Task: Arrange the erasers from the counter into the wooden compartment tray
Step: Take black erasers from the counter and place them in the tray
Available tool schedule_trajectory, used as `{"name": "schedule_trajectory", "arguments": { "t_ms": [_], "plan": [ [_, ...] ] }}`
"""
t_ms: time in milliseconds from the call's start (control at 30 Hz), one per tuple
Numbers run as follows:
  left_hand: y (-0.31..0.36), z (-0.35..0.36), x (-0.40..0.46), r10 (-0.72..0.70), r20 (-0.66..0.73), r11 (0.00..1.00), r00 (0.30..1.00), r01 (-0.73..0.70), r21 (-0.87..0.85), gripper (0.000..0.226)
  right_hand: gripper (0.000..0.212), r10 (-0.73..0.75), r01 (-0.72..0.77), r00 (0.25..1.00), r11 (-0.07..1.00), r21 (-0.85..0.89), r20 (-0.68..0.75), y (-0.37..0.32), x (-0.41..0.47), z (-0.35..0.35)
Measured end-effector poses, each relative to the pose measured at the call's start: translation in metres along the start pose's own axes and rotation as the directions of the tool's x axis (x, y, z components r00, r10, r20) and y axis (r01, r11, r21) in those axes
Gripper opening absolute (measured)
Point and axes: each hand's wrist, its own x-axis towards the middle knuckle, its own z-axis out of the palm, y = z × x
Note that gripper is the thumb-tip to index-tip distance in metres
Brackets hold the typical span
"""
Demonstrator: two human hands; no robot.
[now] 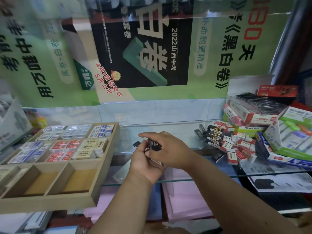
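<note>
Both hands meet above the glass counter, just right of the shallow wooden compartment tray. The left hand is cupped palm-up, fingers curled round a small stack of black-wrapped erasers. The right hand lies over it, thumb and fingertips pinching the top of that same stack. One more black eraser lies on the glass between the hands and the tray's right wall. In the tray, the far and middle compartments are packed with blue-and-white, red-and-white and tan erasers; the two near compartments beside the hands show bare wood. Well right of the tray, a loose heap of red-and-white and black erasers lies against stacked stationery boxes. Bare glass runs between tray and heap, and its front edge passes under both forearms.
</note>
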Motion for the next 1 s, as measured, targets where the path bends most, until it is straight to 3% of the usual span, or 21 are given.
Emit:
{"name": "schedule_trajectory", "arguments": {
  "t_ms": [100, 333, 533, 700, 867, 1000],
  "plan": [
    [0.006, -0.004, -0.007, 0.002, -0.011, 0.998, 1.000, -0.001, 0.061, 0.032, 0.061, -0.031, 0.031, 0.999, 0.999, 0.010, 0.026, -0.005, 0.002, 0.000],
    [0.017, -0.006, -0.016, -0.022, -0.005, 1.000, 1.000, 0.022, 0.002, 0.032, 0.069, -0.041, 0.041, 0.999, 0.997, 0.066, -0.001, -0.017, -0.002, -0.003],
    [0.023, -0.006, -0.015, -0.022, 0.013, 0.997, 1.000, 0.023, -0.073, 0.029, 0.042, 0.040, -0.010, 0.987, 0.982, 0.190, -0.155, -0.012, -0.009, -0.006],
    [0.031, -0.004, -0.024, 0.017, 0.008, 0.999, 1.000, -0.016, -0.050, 0.035, 0.020, -0.032, 0.049, 0.992, 0.988, 0.145, -0.119, -0.014, -0.006, -0.005],
    [0.042, 0.002, -0.045, 0.051, 0.063, 0.997, 0.997, -0.047, -0.064, 0.041, 0.016, -0.030, 0.103, 0.978, 0.929, 0.356, -0.205, -0.035, -0.004, -0.007],
    [0.065, -0.014, -0.059, 0.095, 0.023, 0.995, 0.995, -0.095, -0.026, 0.037, 0.019, 0.038, 0.131, 0.966, 0.780, 0.611, -0.255, -0.058, 0.002, -0.003]
  ]
}}
